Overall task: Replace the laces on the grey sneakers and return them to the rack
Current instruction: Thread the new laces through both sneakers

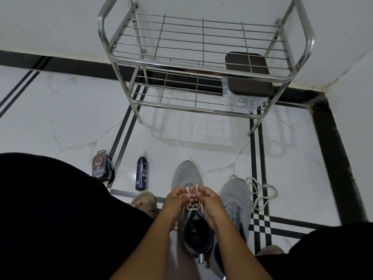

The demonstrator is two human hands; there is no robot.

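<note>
- The left hand [178, 200] is curled, and a strand of the pale lace [190, 189] is pinched between its thumb and fingers.
- The right hand [209, 201] is curled likewise, with another strand of the same lace gripped at its fingertips; the 2 hands are touching over the shoe.
- A grey sneaker [186, 174] is seen directly under both hands, toe pointing away, its dark opening nearer the wrists.
- A loop of the lace is seen below the fingers, across the tongue.
- A 2nd sneaker [234, 194] is placed just right of the right hand, without a lace in its eyelets.
- A loose lace [262, 191] is spread on the floor [60, 110] further right, beside the 2nd sneaker.
- A dark spray bottle [141, 172] is stood upright beyond and left of the left hand; a polish pack [100, 165] is leaned further left.
- A steel rack [201, 41] is stood well beyond both hands, against the wall.
- A clear box with a brown lid [248, 73] is kept on the rack's lower shelf, at the right end.
</note>
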